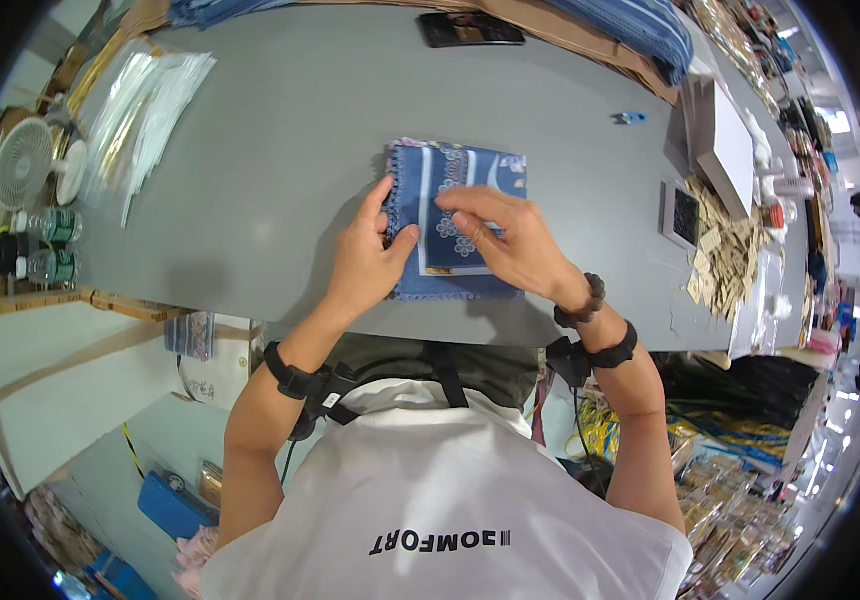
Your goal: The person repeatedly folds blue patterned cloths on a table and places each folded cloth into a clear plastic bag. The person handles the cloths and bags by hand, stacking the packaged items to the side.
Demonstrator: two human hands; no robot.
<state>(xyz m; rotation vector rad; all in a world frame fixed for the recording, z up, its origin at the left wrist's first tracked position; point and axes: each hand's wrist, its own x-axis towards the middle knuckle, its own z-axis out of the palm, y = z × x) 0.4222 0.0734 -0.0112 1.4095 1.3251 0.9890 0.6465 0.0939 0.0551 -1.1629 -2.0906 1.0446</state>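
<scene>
Folded blue patterned cloth square point(450, 254) on smooth grey counter point(280, 130); left hand point(366, 252), fingers wide, at left edge; right hand point(522, 240) over it (cannot tell whether pinching); uneven pressure could skew folds

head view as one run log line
cloth: blue, folded, on table | left hand: at cloth's left edge | right hand: over cloth | phone: far side

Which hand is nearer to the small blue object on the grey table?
The right hand, over the folded blue patterned cloth, left of the blue object. The left hand is farther, at the cloth's left edge.
</scene>
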